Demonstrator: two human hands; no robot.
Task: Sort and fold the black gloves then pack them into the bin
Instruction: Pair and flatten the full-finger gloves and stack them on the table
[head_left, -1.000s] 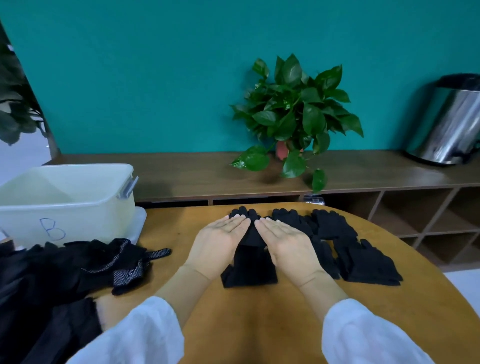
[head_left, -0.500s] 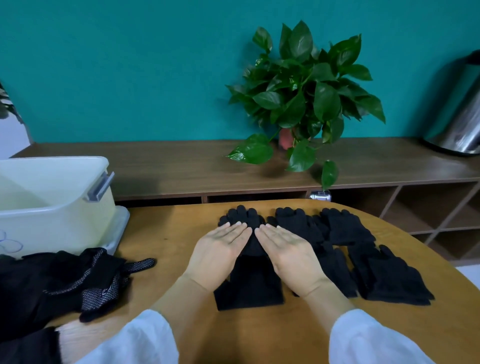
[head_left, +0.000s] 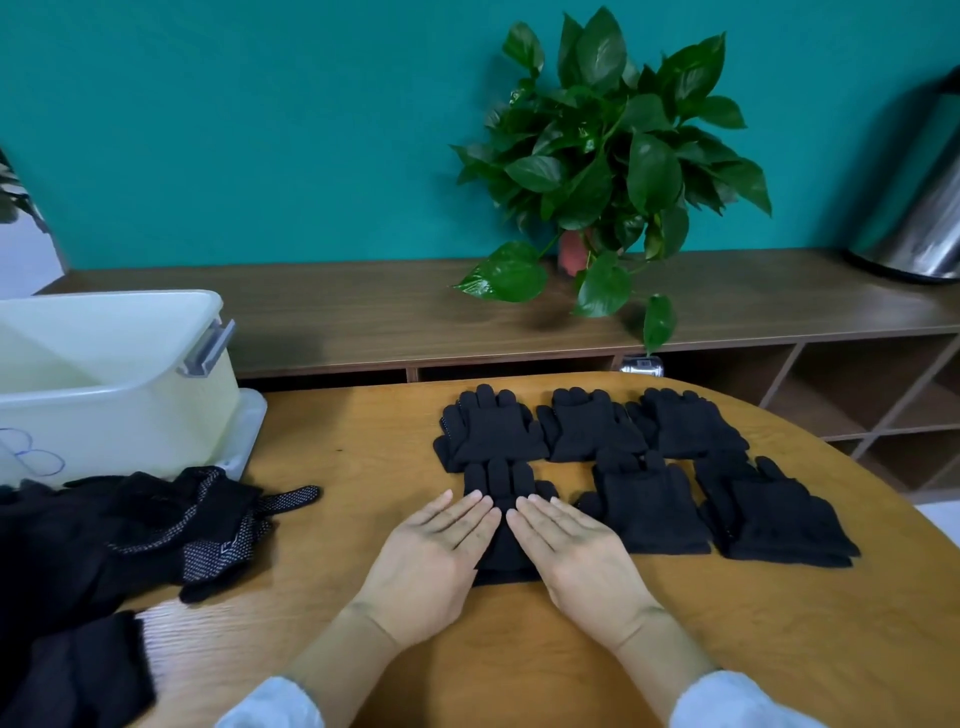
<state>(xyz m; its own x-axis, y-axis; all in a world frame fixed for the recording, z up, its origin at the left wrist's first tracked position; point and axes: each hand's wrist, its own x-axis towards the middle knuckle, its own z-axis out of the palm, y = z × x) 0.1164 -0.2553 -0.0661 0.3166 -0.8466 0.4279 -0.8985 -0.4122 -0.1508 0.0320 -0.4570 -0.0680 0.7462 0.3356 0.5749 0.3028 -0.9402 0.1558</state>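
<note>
Left hand (head_left: 434, 564): flat, fingers straight, palm down on the left edge of the glove pair (head_left: 501, 506); no grip closed on anything.
Right hand (head_left: 571, 558): same posture, flat on the right edge of that pair; fingertips of both hands nearly meet over it.
Glove pair in hand: front row, left end, on the worktop (head_left: 363, 452); cuff toward the person, fingers pointing away and touching the stack behind.
Sorted stacks (head_left: 644, 506): five others in two rows, three behind and two in front, close together, some edges overlapping.
Unsorted heap (head_left: 156, 519): loose black gloves, some dotted, at the left of the worktop just before the bin.
Bin (head_left: 104, 374): pale plastic, far left; no gloves visible inside.
Step (judged): pressing the pair flat; folding and packing not yet done.
Risk 1: lifting the palms unevenly could slide the top glove off its mate.
Risk 2: neighbouring stacks touch, so picking one up may drag another out of line.
Risk 3: carrying across the heap to the bin could let a fold spring open.
</note>
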